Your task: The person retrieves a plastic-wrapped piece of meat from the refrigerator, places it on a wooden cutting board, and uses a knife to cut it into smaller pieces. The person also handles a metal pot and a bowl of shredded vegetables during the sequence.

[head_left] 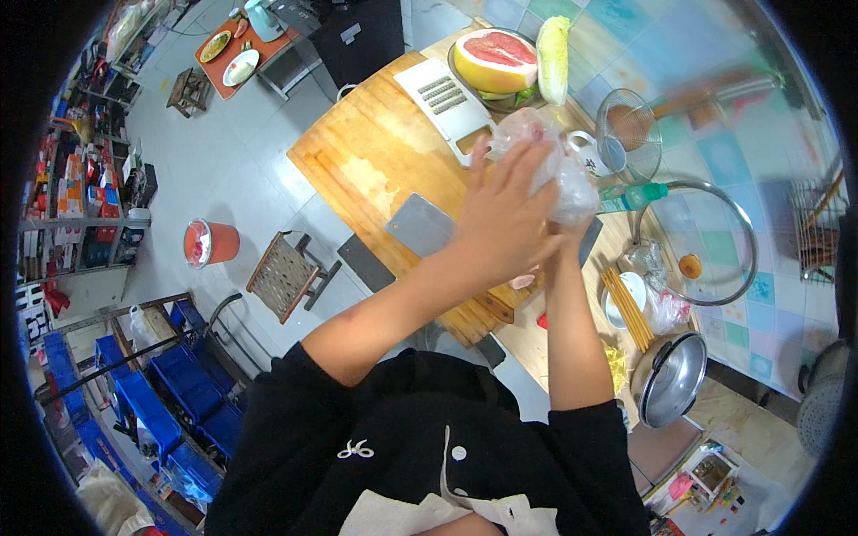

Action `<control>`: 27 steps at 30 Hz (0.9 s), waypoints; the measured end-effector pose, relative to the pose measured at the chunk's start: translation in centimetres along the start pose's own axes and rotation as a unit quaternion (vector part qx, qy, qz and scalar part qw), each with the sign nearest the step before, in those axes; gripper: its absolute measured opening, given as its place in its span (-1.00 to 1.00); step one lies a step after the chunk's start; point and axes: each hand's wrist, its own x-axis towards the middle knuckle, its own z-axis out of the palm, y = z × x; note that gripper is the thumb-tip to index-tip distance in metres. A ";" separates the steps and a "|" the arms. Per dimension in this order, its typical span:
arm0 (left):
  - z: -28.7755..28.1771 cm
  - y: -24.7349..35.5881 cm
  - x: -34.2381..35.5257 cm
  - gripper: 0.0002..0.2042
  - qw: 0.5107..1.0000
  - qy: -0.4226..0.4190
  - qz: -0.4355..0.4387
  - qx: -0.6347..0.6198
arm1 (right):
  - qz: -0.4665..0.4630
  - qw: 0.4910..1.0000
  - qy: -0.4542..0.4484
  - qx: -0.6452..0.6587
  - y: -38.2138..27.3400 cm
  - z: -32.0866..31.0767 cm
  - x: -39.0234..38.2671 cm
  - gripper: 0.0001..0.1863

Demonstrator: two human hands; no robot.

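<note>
Crinkled, translucent plastic bag (575, 195): lumpy, long axis upper-left to lower-right. Your left grip (508, 198) overlaps it, fingers apart; closure of your right grip (560, 236), partly hidden, cannot be told.

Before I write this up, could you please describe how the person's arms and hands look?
The left hand and the partly hidden right hand show no gloves. Loose black sleeves stop near the elbows, leaving both forearms uncovered.

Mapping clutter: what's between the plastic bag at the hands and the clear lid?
Head view: a green-capped bottle sits between the plastic bag and the clear round lid.
</note>
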 end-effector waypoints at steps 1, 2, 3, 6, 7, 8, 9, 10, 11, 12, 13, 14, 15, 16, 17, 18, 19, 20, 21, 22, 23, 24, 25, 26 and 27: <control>-0.1 -1.1 -0.8 -0.53 0.999 0.005 -0.027 -0.018 | -0.105 0.982 0.036 -0.153 0.5 -0.2 2.3 -0.73; -0.3 -2.3 -1.8 -0.52 0.998 0.008 -0.055 -0.033 | -0.183 0.950 0.027 -0.252 0.8 -0.7 4.0 -0.74; -0.9 -3.7 -3.2 -0.50 0.997 -0.008 -0.065 -0.028 | -0.230 0.900 0.056 -0.367 1.2 -1.5 5.4 -0.74; -2.9 -8.0 -8.2 -0.55 0.990 -0.038 -0.135 -0.008 | -0.202 0.843 0.044 -0.496 1.4 -4.2 9.6 -0.77; -3.4 -9.4 -9.9 -0.59 0.987 -0.027 -0.156 -0.014 | -0.186 0.817 0.045 -0.544 1.8 -4.9 11.0 -0.77; -3.9 -10.6 -11.5 -0.63 0.984 -0.016 -0.177 -0.020 | -0.155 0.790 0.058 -0.590 2.4 -5.6 12.0 -0.77; -4.5 -11.6 -13.1 -0.67 0.978 -0.006 -0.206 -0.024 | -0.156 0.783 0.055 -0.600 3.0 -6.4 12.9 -0.76; -5.0 -12.4 -14.6 -0.71 0.972 0.004 -0.235 -0.026 | -0.143 0.777 0.065 -0.610 3.7 -7.2 13.8 -0.75; -5.5 -13.0 -15.9 -0.71 0.967 0.005 -0.255 -0.022 | -0.149 0.771 0.058 -0.616 4.3 -8.0 14.7 -0.74; -6.1 -13.5 -17.1 -0.72 0.962 0.006 -0.274 -0.017 | -0.138 0.767 0.077 -0.622 5.2 -8.8 15.6 -0.74; -6.5 -13.9 -17.9 -0.73 0.956 0.007 -0.292 -0.012 | -0.146 0.763 0.080 -0.625 6.3 -9.6 16.3 -0.74; -6.7 -14.2 -18.5 -0.73 0.954 0.005 -0.301 -0.012 | -0.153 0.761 0.089 -0.624 7.1 -10.2 17.1 -0.73; -6.9 -14.3 -18.9 -0.73 0.951 0.003 -0.310 -0.011 | -0.121 0.773 0.081 -0.618 7.7 -10.8 17.8 -0.71; -7.1 -14.4 -19.2 -0.74 0.948 -0.002 -0.319 -0.011 | -0.086 0.785 0.079 -0.608 8.2 -11.3 18.3 -0.69; -7.0 -14.4 -19.2 -0.73 0.949 -0.007 -0.316 -0.019 | -0.040 0.795 0.080 -0.599 8.4 -11.6 18.6 -0.67; -6.9 -14.5 -19.1 -0.73 0.952 -0.009 -0.307 -0.015 | 0.020 0.734 0.085 -0.673 8.3 -11.7 18.8 -0.56; -6.6 -14.6 -18.8 -0.74 0.956 -0.010 -0.293 -0.015 | -0.004 0.710 0.025 -0.704 8.2 -11.5 18.8 -0.46; -6.3 -14.7 -18.4 -0.74 0.958 -0.014 -0.285 -0.021 | -0.004 0.679 -0.010 -0.734 7.3 -11.1 18.5 -0.34; -5.9 -14.8 -18.0 -0.74 0.960 -0.012 -0.276 -0.040 | -0.024 0.671 -0.012 -0.741 6.5 -10.4 18.0 -0.26; -5.5 -14.8 -17.5 -0.74 0.961 -0.014 -0.271 -0.046 | -0.055 0.662 -0.002 -0.747 5.6 -9.4 17.0 -0.21; -5.1 -14.7 -17.1 -0.74 0.961 -0.020 -0.269 -0.054 | -0.107 0.604 0.005 -0.790 4.7 -8.2 16.0 -0.16; -4.8 -14.8 -16.5 -0.74 0.962 -0.025 -0.265 -0.062 | -0.174 0.536 0.009 -0.826 3.6 -7.0 14.7 -0.13; -4.5 -14.8 -16.1 -0.75 0.968 -0.025 -0.245 -0.055 | -0.216 0.515 0.012 -0.829 2.4 -5.7 13.4 -0.22; -4.3 -14.6 -15.8 -0.75 0.966 -0.040 -0.249 -0.062 | -0.250 0.490 0.023 -0.835 1.2 -4.5 12.0 -0.30; -4.0 -14.5 -15.5 -0.75 0.964 -0.051 -0.252 -0.068 | -0.223 0.505 0.012 -0.834 -0.3 -3.5 10.5 -0.34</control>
